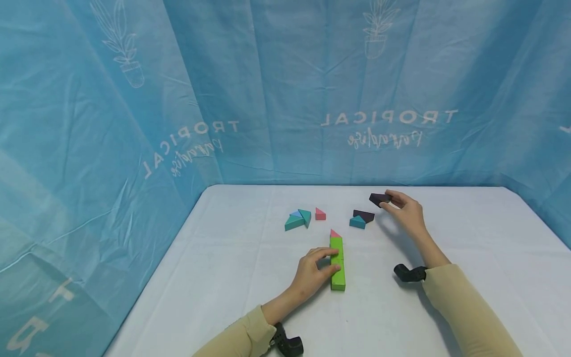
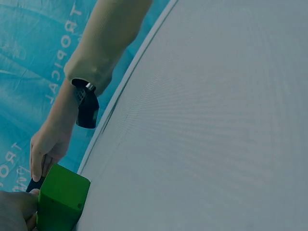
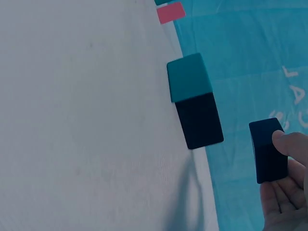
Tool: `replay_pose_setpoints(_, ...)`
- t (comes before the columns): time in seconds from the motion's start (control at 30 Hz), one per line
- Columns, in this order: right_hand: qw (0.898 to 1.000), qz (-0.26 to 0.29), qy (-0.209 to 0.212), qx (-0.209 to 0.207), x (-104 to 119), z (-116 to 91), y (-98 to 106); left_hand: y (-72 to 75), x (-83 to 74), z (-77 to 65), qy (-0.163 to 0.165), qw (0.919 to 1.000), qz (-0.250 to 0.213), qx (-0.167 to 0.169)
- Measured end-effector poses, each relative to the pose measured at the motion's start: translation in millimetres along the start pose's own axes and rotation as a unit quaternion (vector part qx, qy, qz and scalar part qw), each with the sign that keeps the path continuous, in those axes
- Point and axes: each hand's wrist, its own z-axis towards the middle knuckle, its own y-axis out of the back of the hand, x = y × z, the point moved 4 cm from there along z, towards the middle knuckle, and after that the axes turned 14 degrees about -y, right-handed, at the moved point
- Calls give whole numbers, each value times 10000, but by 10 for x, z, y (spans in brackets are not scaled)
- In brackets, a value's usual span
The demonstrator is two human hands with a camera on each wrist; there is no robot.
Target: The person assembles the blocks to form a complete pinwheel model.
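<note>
"Head view: what has the right grip (image 1: 407,212) got?"

"It pinches a black, slant-ended block (image 1: 378,199) near one end, raised above the white counter (image 1: 214,277)."

"And the left grip (image 1: 310,270)?"

"Its fingers rest on the long green rectangular bar (image 1: 339,260) lying there; I can't tell whether they clasp it or only steady it."

"Any advice?"

"I'd steady the bar lightly, carry the black block clear of the teal triangular block (image 1: 357,222) and second black, slanted block (image 1: 367,215), and level it before letting go."
</note>
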Motion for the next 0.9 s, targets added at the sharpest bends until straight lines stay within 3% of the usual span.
replay_pose_setpoints(0.37, 9997, 96, 141, 176, 176, -100, -164, -1, 2, 3, -48, 10000, -70, -3)
replay_pose_setpoints(0.6, 9994, 24, 332, 97, 16, -24, -323, 0, -1, 9, -81, 10000, -44, -10)
replay_pose_setpoints(0.9, 9993, 154, 124, 327, 325, -268, -369, 11, -1, 0, -91, 10000, -10, -1)
